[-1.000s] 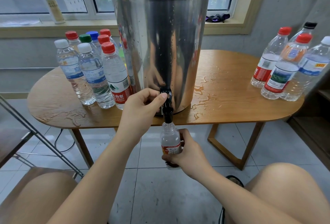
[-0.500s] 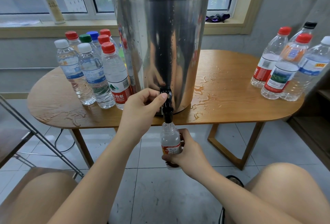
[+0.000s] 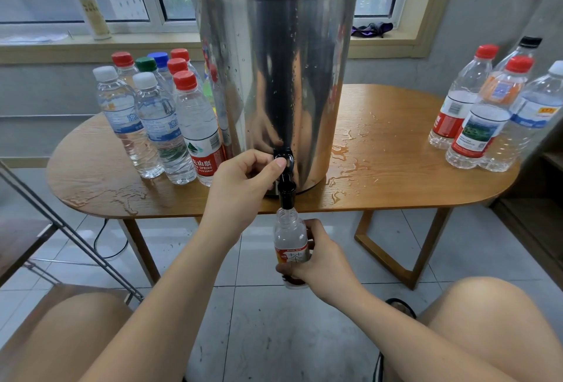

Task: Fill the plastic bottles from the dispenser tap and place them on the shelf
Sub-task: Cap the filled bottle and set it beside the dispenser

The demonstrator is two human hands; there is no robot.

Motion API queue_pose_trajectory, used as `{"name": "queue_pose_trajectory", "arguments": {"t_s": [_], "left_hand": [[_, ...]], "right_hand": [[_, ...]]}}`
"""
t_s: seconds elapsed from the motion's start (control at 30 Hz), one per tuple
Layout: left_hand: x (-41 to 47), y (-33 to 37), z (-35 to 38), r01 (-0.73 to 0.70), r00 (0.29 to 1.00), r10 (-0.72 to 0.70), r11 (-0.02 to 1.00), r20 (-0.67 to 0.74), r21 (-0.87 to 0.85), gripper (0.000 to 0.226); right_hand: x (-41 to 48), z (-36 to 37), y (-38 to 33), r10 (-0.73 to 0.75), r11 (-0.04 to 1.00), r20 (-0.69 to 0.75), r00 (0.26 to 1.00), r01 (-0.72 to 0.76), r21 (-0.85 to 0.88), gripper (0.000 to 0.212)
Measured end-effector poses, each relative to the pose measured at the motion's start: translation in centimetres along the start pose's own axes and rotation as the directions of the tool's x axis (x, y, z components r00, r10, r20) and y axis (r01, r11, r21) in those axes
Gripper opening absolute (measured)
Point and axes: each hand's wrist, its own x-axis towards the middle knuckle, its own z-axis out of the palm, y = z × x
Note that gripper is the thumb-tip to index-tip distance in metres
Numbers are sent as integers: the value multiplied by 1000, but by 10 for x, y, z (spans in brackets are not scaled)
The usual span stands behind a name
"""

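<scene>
Gripping bottle (image 3: 289, 230) at label with right hand (image 3: 318, 259), pinching tap (image 3: 286, 189) with left hand (image 3: 240, 183). Thin-walled, heavier once full (probably slick too): best held mid-body, not squeezed.

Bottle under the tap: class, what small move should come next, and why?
Probably ease the tap shut once water nears the neck: the left hand pinches its lever, the right hand grips the uncapped bottle under the spout, and the table is wet.
</scene>
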Motion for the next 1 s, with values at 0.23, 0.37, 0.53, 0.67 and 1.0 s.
{"name": "queue_pose_trajectory", "arguments": {"t_s": [0.23,0.37,0.53,0.67,1.0], "left_hand": [[0,1,0,-2,1000,2,1000,3,7,16],[0,2,0,0,1000,0,1000,-2,7,17],[0,1,0,-2,1000,2,1000,-4,25,17],[-1,2,0,-6,1000,6,1000,-7,28,17],[-1,2,0,-2,1000,2,999,-5,33,15]], "right_hand": [[0,0,1,-2,1000,-5,1000,2,5,80],[0,1,2,-4,1000,-9,1000,5,14,80],[0,1,1,-4,1000,-8,1000,4,1,80],[-1,0,1,-4,1000,-3,1000,4,12,78],[-1,0,1,-1,1000,-6,1000,1,8,79]]}}
